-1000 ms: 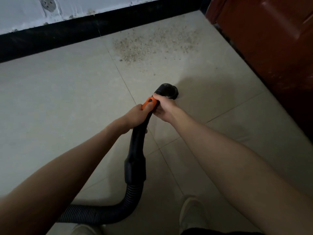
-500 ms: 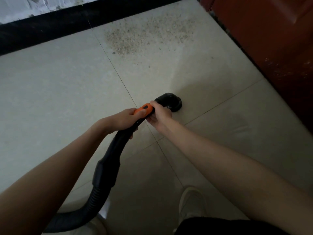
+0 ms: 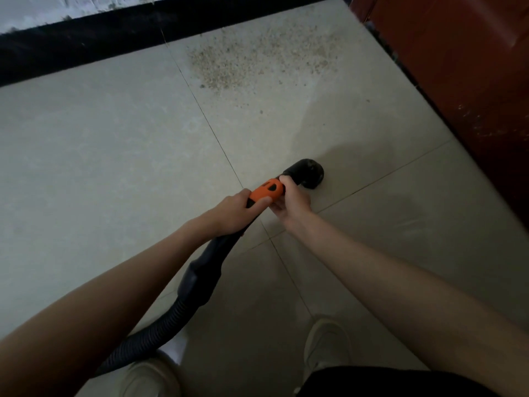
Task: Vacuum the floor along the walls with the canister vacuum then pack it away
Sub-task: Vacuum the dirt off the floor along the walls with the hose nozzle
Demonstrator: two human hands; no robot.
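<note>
— Where's the hose?
— Its handle [image 3: 267, 193] is out over the floor [image 3: 114, 156]. The left hand [image 3: 233, 212] grips it behind the orange part; the right hand [image 3: 293, 200] curls round it by the black end [image 3: 309, 171].
— Dirt?
— Grit [image 3: 257, 60] lies near the baseboard [image 3: 86, 38], well apart from the hose [image 3: 160, 328].

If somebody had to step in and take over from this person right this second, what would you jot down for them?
Left hand: grips the orange handle.
Right hand: grips the same handle just ahead, by the black nozzle.
Nozzle is at the floor, short of the grit patch, which lies by the black baseboard and the red door.
Hose trails back past the left shoe; the canister is out of view.
Done: cannot tell.
Left: vacuum the grit, finish along the walls, pack away.
</note>
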